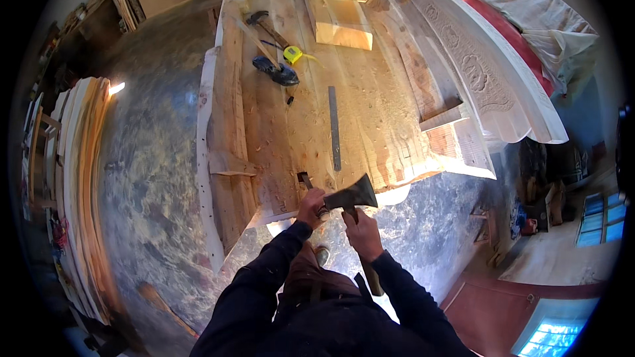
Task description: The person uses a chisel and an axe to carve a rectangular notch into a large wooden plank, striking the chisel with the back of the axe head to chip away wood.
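My left hand (312,206) grips a chisel (305,181), its dark blade resting at the near edge of the wooden workpiece (362,112). My right hand (362,231) is closed round the handle of an axe, just below its dark head (352,193), whose flat back is beside the top of the chisel. A long grey metal strip (335,129) lies on the boards just beyond. Further off lie a hammer (264,25), a yellow tape measure (293,54) and a dark hand tool (274,73).
Short wood blocks (344,33) sit on the boards' far part. A carved pale panel (473,66) stands along the right, beside draped cloth (555,23). Stacked planks (83,185) stand at left on the concrete floor (149,158). A window (555,330) shows at lower right.
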`<act>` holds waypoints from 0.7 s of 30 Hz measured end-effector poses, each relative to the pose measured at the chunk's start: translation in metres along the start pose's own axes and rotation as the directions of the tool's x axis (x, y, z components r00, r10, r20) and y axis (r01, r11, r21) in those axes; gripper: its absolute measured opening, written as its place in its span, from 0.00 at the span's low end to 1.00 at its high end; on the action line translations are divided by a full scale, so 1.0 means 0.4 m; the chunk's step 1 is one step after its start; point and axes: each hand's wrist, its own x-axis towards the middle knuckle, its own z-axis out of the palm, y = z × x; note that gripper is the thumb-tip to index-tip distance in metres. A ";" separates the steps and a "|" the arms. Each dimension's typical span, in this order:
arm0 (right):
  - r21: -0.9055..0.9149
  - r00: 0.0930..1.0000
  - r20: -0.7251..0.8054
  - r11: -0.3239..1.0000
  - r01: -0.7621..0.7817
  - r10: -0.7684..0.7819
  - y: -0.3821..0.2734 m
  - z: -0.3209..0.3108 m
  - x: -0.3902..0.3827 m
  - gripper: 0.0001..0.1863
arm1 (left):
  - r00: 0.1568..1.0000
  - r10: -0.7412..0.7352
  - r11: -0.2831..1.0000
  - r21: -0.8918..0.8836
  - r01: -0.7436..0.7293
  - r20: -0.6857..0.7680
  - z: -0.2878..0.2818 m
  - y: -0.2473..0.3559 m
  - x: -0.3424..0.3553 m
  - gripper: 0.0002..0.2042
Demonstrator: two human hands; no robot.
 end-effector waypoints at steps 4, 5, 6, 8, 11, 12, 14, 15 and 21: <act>0.034 0.994 -0.011 0.994 -0.105 0.106 0.049 -0.019 -0.027 0.18 | 0.994 0.001 1.000 -0.031 -0.004 -0.106 0.016 -0.036 0.054 0.17; 0.039 0.991 -0.030 0.991 -0.129 0.130 0.059 -0.028 -0.031 0.18 | 0.979 -0.060 0.997 -0.063 0.048 -0.197 0.018 -0.047 0.080 0.18; 0.050 0.989 -0.002 0.988 -0.148 0.148 0.050 -0.043 -0.025 0.16 | 0.951 -0.123 0.990 -0.099 0.098 -0.283 0.009 -0.057 0.109 0.20; -0.085 0.998 -0.013 0.994 0.066 -0.067 0.031 -0.067 -0.001 0.16 | 0.877 -0.453 0.861 -0.335 0.384 -0.160 -0.044 -0.074 0.165 0.19; -0.035 1.000 0.010 0.999 0.023 -0.023 -0.055 -0.093 0.059 0.17 | 0.895 -0.442 0.828 -0.408 0.385 -0.053 -0.111 -0.105 0.226 0.20; -0.035 0.998 0.008 0.997 0.065 -0.065 -0.092 -0.104 0.080 0.17 | 0.891 -0.451 0.826 -0.401 0.396 -0.051 -0.110 -0.096 0.235 0.20; -0.019 0.988 0.003 0.988 0.155 -0.155 -0.183 -0.133 0.117 0.18 | 0.882 -0.469 0.819 -0.392 0.418 -0.040 -0.097 -0.077 0.246 0.21; 0.011 0.977 0.008 0.977 0.213 -0.213 -0.233 -0.136 0.137 0.18 | 0.885 -0.461 0.812 -0.433 0.391 -0.066 -0.093 -0.096 0.237 0.22; 0.382 0.871 -0.153 0.785 0.488 -0.467 -0.523 -0.166 0.160 0.08 | 0.898 -0.430 0.799 -0.504 0.329 -0.094 -0.085 -0.136 0.216 0.21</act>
